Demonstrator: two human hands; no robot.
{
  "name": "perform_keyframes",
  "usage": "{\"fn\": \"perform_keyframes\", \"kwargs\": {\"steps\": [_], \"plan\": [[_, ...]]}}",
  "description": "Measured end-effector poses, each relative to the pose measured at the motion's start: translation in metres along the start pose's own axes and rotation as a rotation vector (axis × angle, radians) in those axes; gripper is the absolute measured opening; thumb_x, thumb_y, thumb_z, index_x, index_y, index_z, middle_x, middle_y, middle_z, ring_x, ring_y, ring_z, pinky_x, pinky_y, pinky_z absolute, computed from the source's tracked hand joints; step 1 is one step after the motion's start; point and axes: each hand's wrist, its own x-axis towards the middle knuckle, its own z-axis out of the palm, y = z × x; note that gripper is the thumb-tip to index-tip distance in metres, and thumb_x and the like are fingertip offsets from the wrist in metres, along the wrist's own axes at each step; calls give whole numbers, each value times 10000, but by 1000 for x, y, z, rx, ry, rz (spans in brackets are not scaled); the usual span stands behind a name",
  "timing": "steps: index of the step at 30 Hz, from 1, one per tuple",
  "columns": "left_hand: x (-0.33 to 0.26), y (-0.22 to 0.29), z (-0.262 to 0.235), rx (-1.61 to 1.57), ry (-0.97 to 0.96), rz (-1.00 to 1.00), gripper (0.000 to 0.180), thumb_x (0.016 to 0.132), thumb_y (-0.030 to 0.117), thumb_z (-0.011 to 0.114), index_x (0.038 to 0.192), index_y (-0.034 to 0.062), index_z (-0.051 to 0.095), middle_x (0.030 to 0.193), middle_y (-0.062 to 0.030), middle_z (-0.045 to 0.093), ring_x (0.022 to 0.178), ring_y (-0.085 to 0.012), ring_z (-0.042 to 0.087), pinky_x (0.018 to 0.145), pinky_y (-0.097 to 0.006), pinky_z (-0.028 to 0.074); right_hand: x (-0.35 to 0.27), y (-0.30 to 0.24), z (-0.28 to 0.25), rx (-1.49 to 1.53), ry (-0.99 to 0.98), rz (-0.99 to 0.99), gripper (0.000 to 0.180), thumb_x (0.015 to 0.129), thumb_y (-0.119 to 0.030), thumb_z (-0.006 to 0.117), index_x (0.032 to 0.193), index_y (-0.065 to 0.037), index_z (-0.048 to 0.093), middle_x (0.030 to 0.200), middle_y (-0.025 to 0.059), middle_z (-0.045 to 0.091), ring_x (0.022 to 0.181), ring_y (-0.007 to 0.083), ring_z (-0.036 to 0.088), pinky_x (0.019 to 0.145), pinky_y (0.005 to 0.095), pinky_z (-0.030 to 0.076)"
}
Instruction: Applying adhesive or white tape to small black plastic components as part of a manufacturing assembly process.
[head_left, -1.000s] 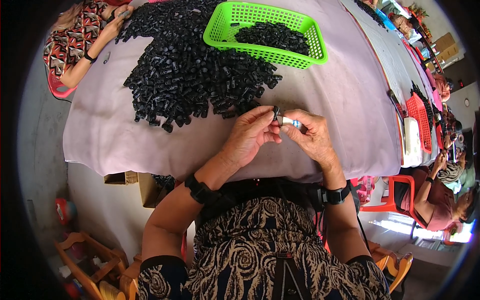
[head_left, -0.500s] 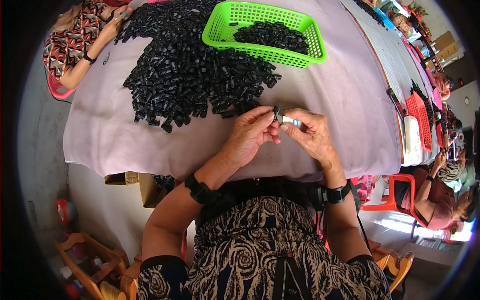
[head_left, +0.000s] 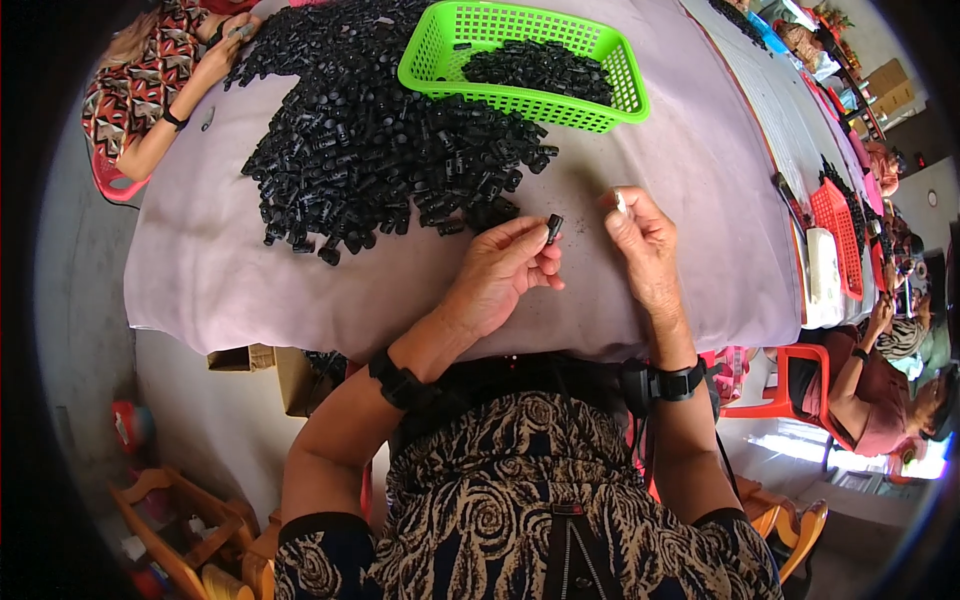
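Observation:
Between the thumb and fingers of my left hand (head_left: 505, 265) is a small black cylindrical plastic part (head_left: 553, 228), held upright above the cloth. My right hand (head_left: 645, 245), apart from it on the right, is closed round a short whitish tool (head_left: 621, 203); only its pale end shows, so its kind is unclear. A large heap of similar black parts (head_left: 390, 150) lies beyond my left hand. Behind the heap's right side stands a bright green plastic basket (head_left: 520, 95) with more black parts inside.
A pale mauve cloth (head_left: 700, 180) covers the table. At the far left a co-worker's hand (head_left: 232, 35) is by the heap's edge. A red basket (head_left: 838, 235) stands at the right, near a white roll (head_left: 824, 275). A person (head_left: 870, 395) sits farther right.
My right hand has drawn away to the right and slightly up with the whitish tool, off the black part. My left hand stays in place, still gripping the part.

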Motion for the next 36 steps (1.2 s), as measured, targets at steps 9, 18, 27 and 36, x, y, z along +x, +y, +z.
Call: {"fn": "perform_keyframes", "kwargs": {"steps": [9,18,27,36], "plan": [[-2,1,3,14,3,-50,198,923,177,498,1031,36,586,793,-16,565,683,-109,537,622,-303,488,-7,-6,29,123,-172,3,143,845,-57,618,968,0,573,829,-2,585,747,50,535,678,208,456],[-1,2,-6,-74,-121,-148,232,932,235,477,965,28,576,762,-7,538,674,-112,520,610,-293,482,-7,-8,34,186,-104,76,97,868,-95,596,871,1,579,737,-1,574,680,59,534,623,215,457],[-5,8,8,32,-71,-189,253,939,246,466,959,19,575,787,-24,557,709,-124,543,614,-298,513,-6,-2,35,237,-12,184,110,856,-97,609,791,-10,601,666,-13,566,615,44,503,558,199,419],[-6,3,2,217,-24,-144,255,947,247,439,939,28,569,751,-11,530,645,-100,514,533,-278,482,-9,-12,36,141,-39,149,78,846,-77,615,810,-11,598,665,-1,574,599,50,503,541,208,421]]}}
